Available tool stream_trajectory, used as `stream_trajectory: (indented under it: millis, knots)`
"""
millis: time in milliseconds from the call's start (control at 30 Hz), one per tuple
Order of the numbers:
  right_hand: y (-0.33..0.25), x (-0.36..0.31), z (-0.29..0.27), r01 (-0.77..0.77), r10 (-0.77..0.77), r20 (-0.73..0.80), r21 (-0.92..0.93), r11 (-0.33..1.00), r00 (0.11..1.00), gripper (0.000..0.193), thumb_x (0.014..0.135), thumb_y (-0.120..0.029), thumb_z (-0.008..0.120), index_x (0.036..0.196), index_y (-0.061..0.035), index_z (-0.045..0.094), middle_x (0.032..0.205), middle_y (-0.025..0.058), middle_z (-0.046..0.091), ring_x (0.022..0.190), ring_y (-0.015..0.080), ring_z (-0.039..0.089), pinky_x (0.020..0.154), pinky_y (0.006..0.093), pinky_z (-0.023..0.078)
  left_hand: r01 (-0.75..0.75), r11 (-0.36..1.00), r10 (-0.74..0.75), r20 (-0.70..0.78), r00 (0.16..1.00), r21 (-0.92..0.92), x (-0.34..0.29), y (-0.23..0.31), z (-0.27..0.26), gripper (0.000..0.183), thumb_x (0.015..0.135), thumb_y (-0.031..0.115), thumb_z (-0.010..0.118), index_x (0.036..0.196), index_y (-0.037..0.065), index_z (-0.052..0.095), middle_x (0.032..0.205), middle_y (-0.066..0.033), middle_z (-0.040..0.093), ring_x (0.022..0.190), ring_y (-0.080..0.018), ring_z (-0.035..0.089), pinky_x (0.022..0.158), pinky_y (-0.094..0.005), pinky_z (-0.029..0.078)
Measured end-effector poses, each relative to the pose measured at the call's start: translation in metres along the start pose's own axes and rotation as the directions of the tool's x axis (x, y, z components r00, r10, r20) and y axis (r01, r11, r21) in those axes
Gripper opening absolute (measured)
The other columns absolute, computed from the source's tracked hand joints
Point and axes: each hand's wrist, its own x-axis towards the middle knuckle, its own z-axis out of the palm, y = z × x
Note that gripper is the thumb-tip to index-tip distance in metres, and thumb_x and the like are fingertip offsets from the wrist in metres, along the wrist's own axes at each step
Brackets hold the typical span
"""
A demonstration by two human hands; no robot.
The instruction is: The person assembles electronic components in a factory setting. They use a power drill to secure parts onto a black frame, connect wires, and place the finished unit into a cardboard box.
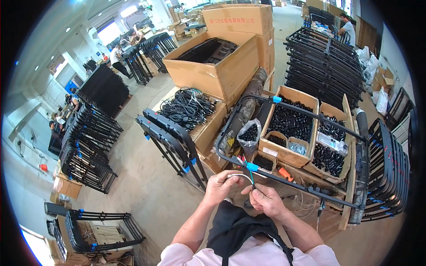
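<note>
In front of my body, my left hand (220,187) pinches the end of a thin white wire (242,175) between thumb and fingers. The white wire curves across to my right hand (268,202), whose fingers are closed on a black cable (253,186). A green wire (252,176) also rises from that cable's end. Just beyond my hands runs the near tube of a black tubular frame (306,187). Blue tape (252,167) wraps this tube close to the wires. The frame lies across the workbench and its boxes.
A cardboard box of black plastic parts (290,119) stands under the frame, beside a second box of parts (328,162). An orange-handled tool (285,174) lies near my right hand. Coiled black cables (186,108) sit at the left, behind upright black frames (171,137). Co-workers are farther off.
</note>
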Motion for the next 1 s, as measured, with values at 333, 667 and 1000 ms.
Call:
stream_trajectory:
  millis: [333,667,1000]
  knots:
    - [0.037,0.028,-0.005,-0.113,0.108,-0.114,-0.032,0.993,0.988,0.043,0.115,-0.034,0.051,0.132,0.0033,0.064,0.074,-0.0074,0.043,0.061,0.0041,0.034,0.056,0.023,0.028,0.245,0.744,-0.232,0.104,0.967,-0.621,0.025,-0.025,-0.008,0.035,0.114,0.015,0.05,0.139,-0.007,0.06,0.103,-0.0105,0.07,0.091,-0.0179,0.068,0.088,-0.0343,0.057]
    - [0.069,0.084,-0.003,-0.242,0.237,-0.05,-0.218,0.946,0.97,0.05,0.112,-0.045,0.055,0.127,0.001,0.068,0.074,-0.0059,0.045,0.065,0.0069,0.039,0.062,0.0251,0.033,0.39,0.586,-0.31,0.248,0.918,-0.711,0.045,-0.061,-0.064,0.034,0.115,0.025,0.052,0.131,-0.003,0.065,0.089,-0.0023,0.065,0.082,-0.0149,0.061,0.08,-0.0314,0.054]
    - [0.107,0.135,-0.003,-0.105,0.035,-0.109,-0.746,0.658,0.993,0.033,0.106,-0.033,0.062,0.109,-0.0032,0.076,0.105,0.0152,0.075,0.103,0.0338,0.069,0.093,0.0461,0.052,0.638,0.299,-0.465,0.475,0.747,-0.71,0.059,-0.152,-0.099,0.028,0.109,0.028,0.06,0.115,0.003,0.071,0.083,0.0007,0.063,0.08,-0.0146,0.06,0.079,-0.0299,0.049]
